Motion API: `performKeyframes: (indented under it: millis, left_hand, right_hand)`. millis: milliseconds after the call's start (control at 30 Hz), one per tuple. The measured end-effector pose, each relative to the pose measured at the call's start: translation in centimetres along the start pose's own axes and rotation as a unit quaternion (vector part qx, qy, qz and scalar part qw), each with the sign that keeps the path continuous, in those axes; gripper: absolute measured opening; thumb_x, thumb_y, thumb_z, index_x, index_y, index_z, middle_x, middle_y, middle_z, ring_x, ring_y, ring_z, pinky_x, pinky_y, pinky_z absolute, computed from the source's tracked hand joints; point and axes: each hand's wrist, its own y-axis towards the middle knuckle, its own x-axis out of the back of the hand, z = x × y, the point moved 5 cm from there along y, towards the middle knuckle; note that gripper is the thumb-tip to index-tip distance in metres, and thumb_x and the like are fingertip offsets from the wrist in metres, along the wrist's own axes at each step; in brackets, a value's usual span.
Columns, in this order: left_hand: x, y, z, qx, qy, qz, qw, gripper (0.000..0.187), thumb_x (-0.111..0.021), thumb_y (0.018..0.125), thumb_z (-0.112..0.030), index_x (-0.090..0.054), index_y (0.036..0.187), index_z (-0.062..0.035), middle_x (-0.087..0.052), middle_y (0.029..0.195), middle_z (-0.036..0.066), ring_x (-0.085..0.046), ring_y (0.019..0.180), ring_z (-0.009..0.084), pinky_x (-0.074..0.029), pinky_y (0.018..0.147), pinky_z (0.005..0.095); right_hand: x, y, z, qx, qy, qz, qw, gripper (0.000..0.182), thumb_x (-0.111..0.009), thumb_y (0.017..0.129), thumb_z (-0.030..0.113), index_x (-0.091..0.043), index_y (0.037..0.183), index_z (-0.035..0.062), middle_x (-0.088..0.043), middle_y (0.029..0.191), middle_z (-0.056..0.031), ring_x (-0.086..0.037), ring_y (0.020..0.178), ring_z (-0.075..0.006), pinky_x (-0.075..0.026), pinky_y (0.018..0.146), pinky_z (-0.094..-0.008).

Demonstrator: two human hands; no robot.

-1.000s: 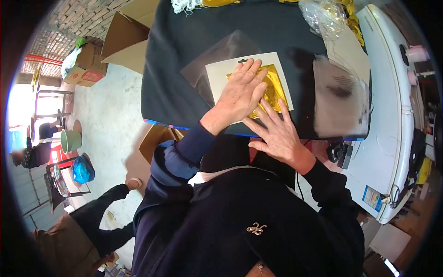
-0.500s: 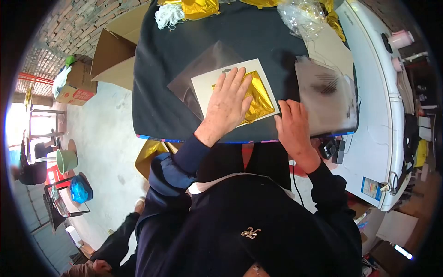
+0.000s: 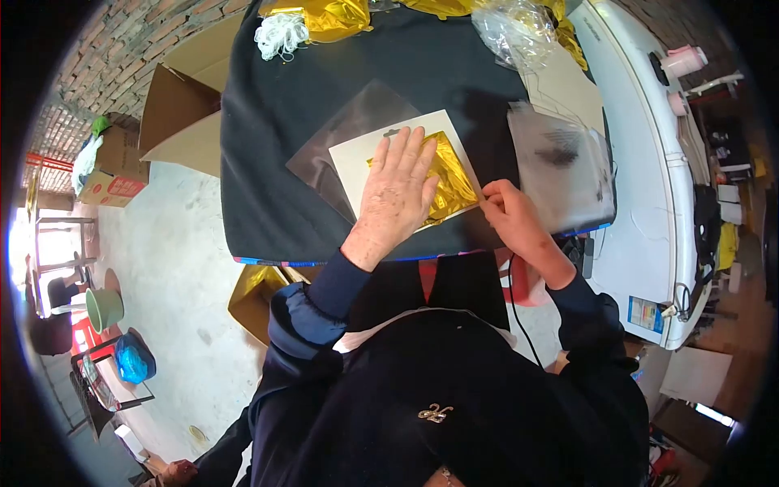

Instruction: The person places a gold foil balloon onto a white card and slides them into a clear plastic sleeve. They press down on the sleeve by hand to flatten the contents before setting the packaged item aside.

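My left hand lies flat, fingers stretched out, over a folded gold foil piece on a white card with a hanging slot at its top. Under the card, a clear plastic sheet or bag sticks out to the upper left. My right hand is closed in a pinch at the card's lower right corner, thumb and forefinger together. The fingertips hide exactly how much of the edge is between them. Right of it lies a stack of clear plastic bags.
Along the table's far edge are white string, gold foil packets and crumpled clear plastic. A white appliance borders the right side. Cardboard boxes stand left. Another person's arm shows at lower left.
My right fingers have drawn together onto the card's corner, and the wrist has turned. My left hand stays flat on the foil and card. The whole view has shifted slightly.
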Motion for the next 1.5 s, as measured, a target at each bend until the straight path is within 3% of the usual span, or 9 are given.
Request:
performKeyframes:
  millis: [267,600,1033,1133,1200,1267,1367,1467,1500]
  left_hand:
    - [0.0,-0.1,0.1,-0.018,-0.035,-0.061,0.997,0.055,-0.057,0.107,-0.028,-0.055,0.156,-0.0014,-0.049,0.165,0.019,-0.038,0.158,0.0366,-0.023,0.134,0.0529]
    - [0.5,0.0,0.0,-0.014,-0.051,-0.061,0.997,0.055,-0.058,0.106,-0.025,-0.055,0.156,-0.0014,-0.05,0.164,0.02,-0.04,0.157,0.0379,-0.025,0.133,0.0538]
    - [0.3,-1.0,-1.4,0.004,-0.065,-0.013,0.998,0.056,-0.048,0.112,-0.028,-0.048,0.163,-0.0055,-0.043,0.171,0.02,-0.034,0.162,0.0356,-0.018,0.135,0.0511]
    - [0.0,-2.8,-4.5,0.011,-0.081,0.015,0.997,0.059,-0.048,0.112,-0.029,-0.045,0.165,-0.0062,-0.037,0.174,0.018,-0.028,0.165,0.0345,-0.015,0.136,0.0506]
    - [-0.3,-3.7,-6.5,0.015,-0.074,0.04,0.996,0.059,-0.048,0.111,-0.03,-0.045,0.166,-0.0064,-0.037,0.175,0.017,-0.027,0.165,0.0337,-0.013,0.137,0.0506]
    - [-0.3,-4.2,-7.6,0.022,-0.083,0.038,0.996,0.06,-0.049,0.111,-0.031,-0.045,0.165,-0.0063,-0.037,0.175,0.017,-0.027,0.166,0.0334,-0.012,0.137,0.0507]
    - [-0.2,-4.4,-7.9,0.028,-0.089,0.039,0.995,0.06,-0.049,0.111,-0.032,-0.046,0.165,-0.0059,-0.037,0.175,0.016,-0.026,0.166,0.0331,-0.012,0.137,0.0508]
    - [-0.3,-4.3,-7.8,0.027,-0.085,0.04,0.995,0.061,-0.049,0.111,-0.033,-0.046,0.165,-0.0056,-0.036,0.175,0.016,-0.026,0.166,0.0335,-0.012,0.137,0.0511]
    - [-0.3,-4.4,-7.8,0.026,-0.084,0.041,0.995,0.061,-0.049,0.111,-0.033,-0.046,0.165,-0.0055,-0.036,0.175,0.017,-0.026,0.166,0.0338,-0.012,0.137,0.0512]
  right_hand:
    - [1.8,-1.3,2.0,-0.152,0.253,0.096,0.951,0.031,-0.067,0.107,0.029,-0.067,0.126,0.0046,-0.063,0.104,0.0004,-0.061,0.092,-0.0071,-0.052,0.071,-0.0274]
    - [-3.5,-0.7,4.4,-0.048,0.411,0.111,0.904,0.059,-0.065,0.109,0.016,-0.042,0.16,-0.0026,-0.062,0.145,-0.0138,-0.068,0.129,-0.0238,-0.065,0.103,-0.039]
    - [-8.3,-2.1,3.8,-0.122,0.521,-0.014,0.845,0.051,-0.064,0.111,0.024,-0.05,0.154,0.0022,-0.061,0.143,-0.0139,-0.068,0.127,-0.0264,-0.067,0.094,-0.0445]
    - [-7.3,-5.8,2.4,-0.117,0.505,-0.005,0.855,0.05,-0.061,0.112,0.023,-0.048,0.157,0.0033,-0.06,0.146,-0.0121,-0.067,0.129,-0.0233,-0.064,0.098,-0.043]
    - [-7.2,-8.0,-0.7,0.025,0.307,-0.001,0.951,0.05,-0.055,0.115,0.025,-0.044,0.16,0.0066,-0.057,0.152,-0.012,-0.063,0.134,-0.0241,-0.059,0.106,-0.0441]
    - [-7.5,-8.7,-1.8,0.025,0.353,-0.007,0.935,0.051,-0.052,0.117,0.026,-0.041,0.163,0.0087,-0.055,0.157,-0.0117,-0.062,0.137,-0.0245,-0.055,0.111,-0.0439]
    - [-8.8,-8.8,-0.7,-0.106,0.642,-0.014,0.759,0.055,-0.049,0.119,0.031,-0.034,0.168,0.0105,-0.05,0.161,-0.0096,-0.056,0.142,-0.0215,-0.05,0.115,-0.0392]
    - [-9.2,-9.2,-2.7,0.182,0.104,-0.092,0.974,0.053,-0.047,0.119,0.028,-0.034,0.167,0.0088,-0.046,0.162,-0.0101,-0.05,0.146,-0.02,-0.046,0.119,-0.0373]
    - [-9.0,-8.7,-2.8,0.111,0.277,-0.08,0.951,0.053,-0.047,0.119,0.025,-0.034,0.167,0.0071,-0.046,0.162,-0.0111,-0.049,0.147,-0.0205,-0.045,0.119,-0.0375]
